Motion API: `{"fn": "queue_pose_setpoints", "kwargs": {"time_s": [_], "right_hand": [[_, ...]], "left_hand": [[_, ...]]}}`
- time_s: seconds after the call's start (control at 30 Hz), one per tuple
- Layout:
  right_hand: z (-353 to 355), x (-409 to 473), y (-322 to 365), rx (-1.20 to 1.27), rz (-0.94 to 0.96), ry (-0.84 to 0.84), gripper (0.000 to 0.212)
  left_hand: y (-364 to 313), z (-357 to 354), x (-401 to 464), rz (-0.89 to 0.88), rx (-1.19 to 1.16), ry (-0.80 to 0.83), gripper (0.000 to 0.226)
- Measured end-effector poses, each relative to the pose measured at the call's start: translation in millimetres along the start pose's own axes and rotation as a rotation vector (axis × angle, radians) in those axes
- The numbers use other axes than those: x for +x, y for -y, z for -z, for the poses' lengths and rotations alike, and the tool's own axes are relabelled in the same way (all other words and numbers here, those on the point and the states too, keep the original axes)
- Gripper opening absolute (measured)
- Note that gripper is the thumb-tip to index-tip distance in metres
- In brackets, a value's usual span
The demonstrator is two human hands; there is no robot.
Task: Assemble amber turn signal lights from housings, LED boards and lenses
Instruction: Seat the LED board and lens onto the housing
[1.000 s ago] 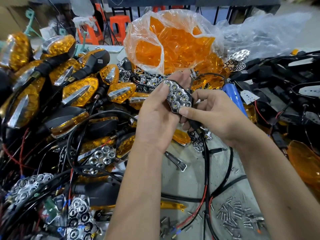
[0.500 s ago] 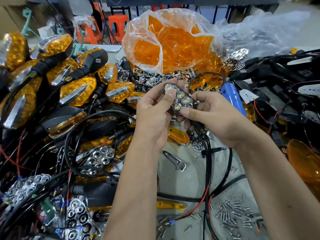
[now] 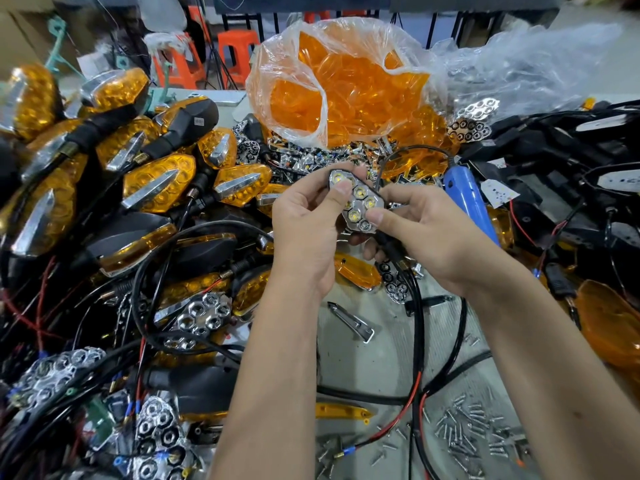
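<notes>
Both hands hold one turn signal housing with a chrome honeycomb reflector (image 3: 360, 202) above the table's middle. My left hand (image 3: 308, 233) grips it from the left, thumb pressing on the reflector's upper cells. My right hand (image 3: 426, 233) grips it from the right, thumb on the lower edge. Its black stalk and wire (image 3: 408, 282) hang down between my wrists. A clear bag of amber lenses (image 3: 332, 88) stands behind. Loose chrome reflectors (image 3: 201, 317) lie at lower left.
Finished amber lights (image 3: 159, 185) are piled at left among black cables. A blue screwdriver (image 3: 467, 202) lies to the right of my hands. Black housings (image 3: 554, 150) heap at far right. Several screws (image 3: 474, 431) are scattered at lower right. A loose amber lens (image 3: 613, 323) sits at the right edge.
My left thumb has slid up onto the reflector's upper cells and presses there. The housing has shifted slightly in my hands; my right hand keeps its grip.
</notes>
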State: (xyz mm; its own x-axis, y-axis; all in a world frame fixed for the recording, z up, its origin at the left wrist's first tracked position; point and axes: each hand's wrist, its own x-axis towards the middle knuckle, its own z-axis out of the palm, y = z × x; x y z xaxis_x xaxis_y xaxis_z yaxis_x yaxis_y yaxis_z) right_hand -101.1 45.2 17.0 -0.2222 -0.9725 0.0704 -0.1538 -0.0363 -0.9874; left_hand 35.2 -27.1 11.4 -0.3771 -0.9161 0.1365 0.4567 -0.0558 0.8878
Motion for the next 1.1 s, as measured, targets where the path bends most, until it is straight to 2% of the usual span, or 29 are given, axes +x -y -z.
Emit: {"fn": "queue_pose_setpoints", "kwargs": {"time_s": [0.13,0.27,0.47,0.63,0.7,0.87,1.1], "right_hand": [[0,1,1,-0.008,0.014,-0.006,0.019],[2,1,-1,-0.008,0.001,-0.032,0.017],[3,1,-1,-0.009,0.000,-0.051,0.008],[7,-1,1,0.014,-0.017,0.015,0.008],[6,-2,1,0.032,-0.027,0.032,0.015],[5,3,-2,-0.087,0.034,-0.067,0.026],[-8,7,-8,-0.151,0.105,-0.201,0.025]], "left_hand": [[2,-1,-1,-0.041,0.040,-0.024,0.026],[5,0,0,-0.037,0.123,-0.063,0.017],[4,8,0,-0.032,0.165,-0.095,0.021],[2,10,0,-0.021,0.153,-0.069,0.022],[2,9,0,-0.018,0.158,-0.067,0.022],[2,8,1,-0.009,0.181,-0.068,0.021],[4,7,1,-0.017,0.181,-0.145,0.018]]}}
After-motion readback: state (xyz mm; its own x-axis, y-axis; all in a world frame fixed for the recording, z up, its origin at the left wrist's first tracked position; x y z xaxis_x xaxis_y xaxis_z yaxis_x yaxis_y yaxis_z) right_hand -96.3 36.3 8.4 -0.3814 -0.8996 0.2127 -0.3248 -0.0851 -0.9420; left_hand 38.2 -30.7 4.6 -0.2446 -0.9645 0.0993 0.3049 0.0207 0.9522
